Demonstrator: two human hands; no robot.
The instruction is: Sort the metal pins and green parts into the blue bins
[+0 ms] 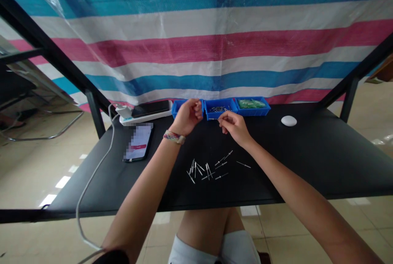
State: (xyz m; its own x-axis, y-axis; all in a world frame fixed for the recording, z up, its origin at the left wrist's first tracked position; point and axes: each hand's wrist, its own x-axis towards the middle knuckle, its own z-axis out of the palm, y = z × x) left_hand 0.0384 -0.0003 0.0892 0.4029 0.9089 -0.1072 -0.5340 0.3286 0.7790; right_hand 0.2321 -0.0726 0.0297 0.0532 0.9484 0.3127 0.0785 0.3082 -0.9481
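Observation:
Three small blue bins stand in a row at the back of the black table. My left hand (188,116), its fingers curled, is over the left bin (175,108); whatever it may hold is hidden. At the front edge of the middle bin (208,103), my right hand (233,127) pinches a thin metal rivet (214,119). More metal rivets lie inside that bin. The right bin (266,111) contains green-and-clear packets (251,103). Several loose rivets (195,168) are scattered on the table nearer me, below both hands.
A phone (139,143) lies at the left, near a white power strip (147,117) with a dark device (151,108) on it and a cable (92,178). A white mouse (289,121) sits at the right. Black frame bars flank the table (307,153); a striped sheet hangs behind.

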